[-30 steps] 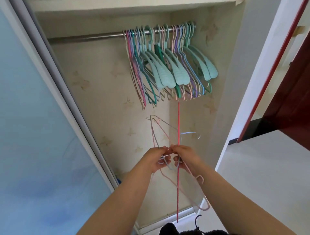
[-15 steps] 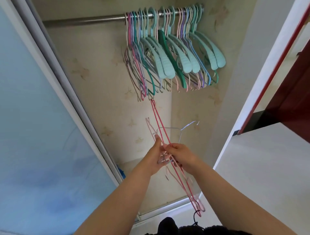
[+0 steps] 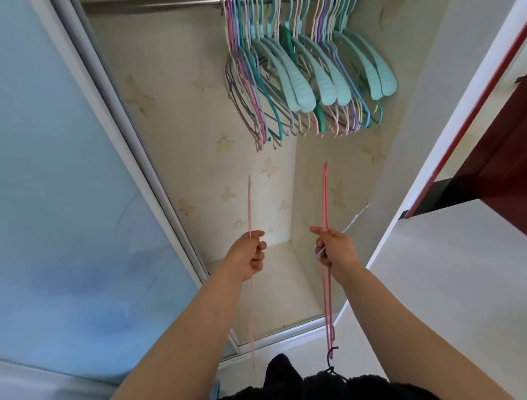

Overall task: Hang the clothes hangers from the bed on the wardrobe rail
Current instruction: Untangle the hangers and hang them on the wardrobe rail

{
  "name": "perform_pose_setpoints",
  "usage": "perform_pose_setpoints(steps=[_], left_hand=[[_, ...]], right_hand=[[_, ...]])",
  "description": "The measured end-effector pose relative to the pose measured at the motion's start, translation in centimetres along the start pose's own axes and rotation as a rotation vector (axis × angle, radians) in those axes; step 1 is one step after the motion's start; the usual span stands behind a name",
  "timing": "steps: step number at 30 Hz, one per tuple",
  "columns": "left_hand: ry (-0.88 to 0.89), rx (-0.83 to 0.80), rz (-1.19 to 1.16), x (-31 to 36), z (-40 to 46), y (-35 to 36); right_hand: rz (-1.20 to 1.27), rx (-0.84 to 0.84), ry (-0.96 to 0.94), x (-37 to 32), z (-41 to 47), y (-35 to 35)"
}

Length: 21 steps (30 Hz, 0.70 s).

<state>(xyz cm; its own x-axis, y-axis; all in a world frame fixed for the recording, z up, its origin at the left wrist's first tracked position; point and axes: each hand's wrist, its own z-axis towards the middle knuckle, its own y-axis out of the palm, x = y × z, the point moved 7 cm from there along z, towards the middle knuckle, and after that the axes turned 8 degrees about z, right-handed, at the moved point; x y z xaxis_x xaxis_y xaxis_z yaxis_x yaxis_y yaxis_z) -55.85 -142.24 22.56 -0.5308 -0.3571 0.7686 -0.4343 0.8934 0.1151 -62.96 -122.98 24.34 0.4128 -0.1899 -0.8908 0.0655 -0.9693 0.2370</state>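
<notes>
Left hand (image 3: 251,254) grips one pale pink hanger (image 3: 249,205), seen edge-on. Right hand (image 3: 335,249) grips the red hangers (image 3: 325,197) plus a white one (image 3: 356,218) — all below the wardrobe rail (image 3: 148,2), where many hangers (image 3: 299,82) hang bunched.

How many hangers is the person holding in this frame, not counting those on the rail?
At least 3: a pale pink hanger in the left hand; a deeper pink hanger and a white one in the right hand. All are edge-on, so more may be hidden.
</notes>
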Motion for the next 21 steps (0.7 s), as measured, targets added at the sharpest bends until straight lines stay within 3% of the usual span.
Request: perform_pose_setpoints(steps=[4,7,12,16,21], left_hand=[[0.113,0.035,0.047,1.0,-0.1,-1.2],[0.179,-0.111,0.170,1.4,-0.4,-1.3],[0.291,-0.394,0.808,-0.7,-2.4,-0.4],[0.422,-0.291,1.059,-2.3,-3.0,-0.3],[0.465,-0.188,1.119,-3.7,-2.3,-1.5]], right_hand=[[-0.012,-0.025,0.122,1.1,-0.1,-0.1],[-0.019,-0.020,0.186,1.8,-0.1,-0.2],[0.168,-0.083,0.392,2.3,-0.4,1.1],[0.387,-0.199,0.443,2.1,-0.3,2.9],[0.337,-0.253,0.400,2.0,-0.8,3.0]])
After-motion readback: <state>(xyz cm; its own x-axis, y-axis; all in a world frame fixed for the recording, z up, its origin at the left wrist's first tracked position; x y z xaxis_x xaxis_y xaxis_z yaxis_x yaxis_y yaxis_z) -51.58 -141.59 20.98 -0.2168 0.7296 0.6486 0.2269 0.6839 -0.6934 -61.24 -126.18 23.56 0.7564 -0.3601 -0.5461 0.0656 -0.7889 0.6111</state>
